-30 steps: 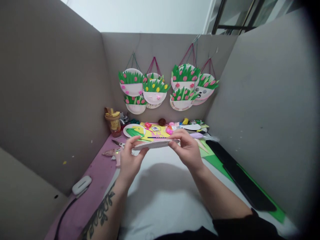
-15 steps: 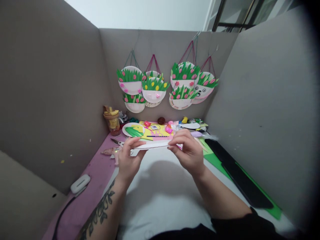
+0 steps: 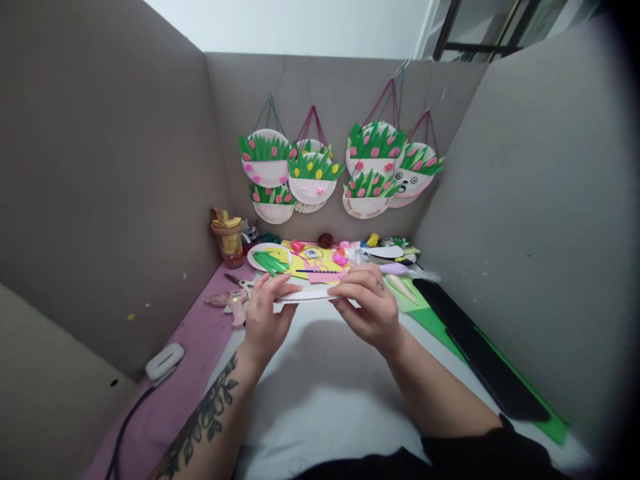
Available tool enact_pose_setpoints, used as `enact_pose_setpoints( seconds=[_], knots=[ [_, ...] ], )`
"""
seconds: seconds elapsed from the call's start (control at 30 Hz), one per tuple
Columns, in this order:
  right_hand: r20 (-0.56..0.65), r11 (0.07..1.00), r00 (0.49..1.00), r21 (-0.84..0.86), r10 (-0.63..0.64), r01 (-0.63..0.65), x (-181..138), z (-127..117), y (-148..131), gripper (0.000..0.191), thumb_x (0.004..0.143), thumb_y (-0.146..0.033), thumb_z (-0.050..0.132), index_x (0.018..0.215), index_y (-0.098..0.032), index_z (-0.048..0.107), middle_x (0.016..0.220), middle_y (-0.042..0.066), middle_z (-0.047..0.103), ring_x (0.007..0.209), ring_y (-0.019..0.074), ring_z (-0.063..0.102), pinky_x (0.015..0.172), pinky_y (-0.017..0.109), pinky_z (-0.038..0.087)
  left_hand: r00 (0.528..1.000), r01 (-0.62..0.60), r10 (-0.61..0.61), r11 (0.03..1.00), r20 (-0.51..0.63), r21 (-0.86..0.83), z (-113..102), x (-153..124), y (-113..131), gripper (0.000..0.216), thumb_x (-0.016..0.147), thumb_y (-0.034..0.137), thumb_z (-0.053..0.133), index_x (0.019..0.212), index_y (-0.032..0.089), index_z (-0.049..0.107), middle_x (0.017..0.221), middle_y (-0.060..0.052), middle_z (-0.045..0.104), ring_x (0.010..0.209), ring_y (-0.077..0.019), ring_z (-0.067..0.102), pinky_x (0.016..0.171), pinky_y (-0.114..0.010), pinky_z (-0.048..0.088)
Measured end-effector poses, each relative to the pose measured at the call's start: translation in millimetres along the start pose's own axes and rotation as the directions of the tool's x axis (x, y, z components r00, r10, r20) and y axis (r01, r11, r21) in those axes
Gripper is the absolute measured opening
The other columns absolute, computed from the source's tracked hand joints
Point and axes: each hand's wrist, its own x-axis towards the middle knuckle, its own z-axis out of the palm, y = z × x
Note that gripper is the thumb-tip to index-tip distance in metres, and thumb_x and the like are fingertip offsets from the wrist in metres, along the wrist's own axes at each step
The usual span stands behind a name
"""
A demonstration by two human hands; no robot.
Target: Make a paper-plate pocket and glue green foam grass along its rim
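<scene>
Item: one white paper piece [image 3: 314, 294], seen nearly edge-on, held roughly level between both hands, above the pale sheet [image 3: 330, 400] on the table [image 3: 200, 360]. Layer count: cannot tell. Left hand [image 3: 267, 319]: fingers nearly closed, pinching the left end, thumb beneath. Right hand [image 3: 373, 308]: fingers likewise nearly closed on the right end. Handling, as judged: equal, light pressure at both ends; thin stock probably creases if one side squeezes harder. Alongside: pink glue gun [image 3: 236, 308], left of the left hand.
</scene>
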Motion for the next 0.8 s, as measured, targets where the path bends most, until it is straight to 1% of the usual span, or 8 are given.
enact_pose_setpoints(
  seconds=[0.1, 0.17, 0.27, 0.37, 0.47, 0.57, 0.63, 0.8],
  knots=[
    [-0.06, 0.994, 0.996, 0.089, 0.07, -0.064, 1.2, -2.2, 2.3, 0.019, 0.078, -0.011, 0.064, 0.09, -0.026, 0.067, 0.078, 0.002, 0.062, 0.075, 0.0181, 0.057, 0.073, 0.038, 0.046, 0.994, 0.107, -0.108, 0.993, -0.008, -0.04, -0.7, 0.0, -1.7, 0.037, 0.08, 0.021, 0.064, 0.113, 0.021, 0.049, 0.088, -0.003, 0.072, 0.09, -0.0179, 0.067, 0.09, -0.036, 0.048],
    [-0.098, 0.982, 0.986, 0.149, 0.135, -0.119, 2.1, -4.0, 5.1, 0.017, 0.078, -0.013, 0.065, 0.088, -0.027, 0.068, 0.076, 0.001, 0.062, 0.073, 0.0176, 0.057, 0.072, 0.037, 0.046, 0.985, 0.169, -0.173, 0.98, -0.024, -0.1, -0.8, -0.3, -3.7, 0.033, 0.08, 0.022, 0.065, 0.11, 0.02, 0.051, 0.089, -0.004, 0.071, 0.089, -0.0174, 0.067, 0.085, -0.033, 0.051],
    [-0.101, 0.971, 0.976, 0.166, 0.191, -0.173, 3.5, -5.7, 8.7, 0.015, 0.078, -0.014, 0.066, 0.085, -0.028, 0.069, 0.076, 0.001, 0.063, 0.075, 0.0183, 0.058, 0.074, 0.038, 0.046, 0.973, 0.21, -0.222, 0.965, -0.06, -0.157, 0.1, -1.7, -5.8, 0.026, 0.081, 0.025, 0.064, 0.104, 0.02, 0.055, 0.09, -0.004, 0.071, 0.085, -0.016, 0.068, 0.079, -0.03, 0.053],
    [-0.064, 0.983, 0.983, 0.075, 0.174, -0.169, 4.6, -5.5, 8.9, 0.014, 0.078, -0.016, 0.066, 0.085, -0.028, 0.068, 0.08, 0.001, 0.067, 0.08, 0.0199, 0.059, 0.079, 0.041, 0.045, 0.975, 0.184, -0.19, 0.981, -0.111, -0.066, 1.4, -3.4, -6.9, 0.02, 0.082, 0.026, 0.063, 0.1, 0.02, 0.058, 0.088, -0.003, 0.071, 0.084, -0.0158, 0.067, 0.08, -0.03, 0.052],
    [-0.029, 0.991, 0.99, -0.012, 0.134, -0.135, 4.8, -4.0, 5.9, 0.015, 0.077, -0.015, 0.066, 0.087, -0.027, 0.067, 0.081, 0.001, 0.068, 0.08, 0.0205, 0.059, 0.08, 0.042, 0.044, 0.989, 0.082, -0.076, 0.996, -0.127, 0.042, 2.2, -3.9, -8.3, 0.018, 0.082, 0.023, 0.063, 0.099, 0.02, 0.06, 0.086, -0.003, 0.071, 0.085, -0.0158, 0.066, 0.083, -0.031, 0.051],
    [-0.007, 0.994, 0.994, -0.042, 0.105, -0.105, 4.1, -2.9, 3.1, 0.014, 0.075, -0.013, 0.067, 0.082, -0.026, 0.066, 0.076, 0.001, 0.068, 0.079, 0.0207, 0.057, 0.079, 0.041, 0.043, 0.991, -0.004, 0.014, 0.997, -0.134, 0.073, 2.4, -3.4, -9.4, 0.018, 0.08, 0.018, 0.063, 0.098, 0.021, 0.06, 0.087, -0.003, 0.071, 0.088, -0.0162, 0.065, 0.085, -0.032, 0.05],
    [-0.016, 0.994, 0.994, -0.037, 0.105, -0.105, 3.5, -3.0, 3.2, 0.014, 0.076, -0.012, 0.066, 0.08, -0.025, 0.064, 0.074, 0.001, 0.067, 0.078, 0.0203, 0.056, 0.078, 0.041, 0.043, 0.99, -0.004, 0.012, 0.999, -0.14, 0.053, 2.4, -3.3, -9.4, 0.022, 0.08, 0.017, 0.064, 0.101, 0.021, 0.059, 0.089, -0.003, 0.071, 0.089, -0.0161, 0.065, 0.084, -0.031, 0.05],
    [-0.05, 0.989, 0.988, -0.004, 0.149, -0.15, 3.1, -3.4, 8.1, 0.012, 0.079, -0.012, 0.063, 0.079, -0.024, 0.062, 0.074, 0.001, 0.066, 0.076, 0.0194, 0.057, 0.078, 0.04, 0.043, 0.985, 0.119, -0.121, 0.993, -0.121, -0.026, 2.6, -5.0, -9.1, 0.025, 0.081, 0.022, 0.065, 0.105, 0.02, 0.057, 0.089, -0.003, 0.071, 0.083, -0.0146, 0.067, 0.078, -0.028, 0.052]
  ],
)
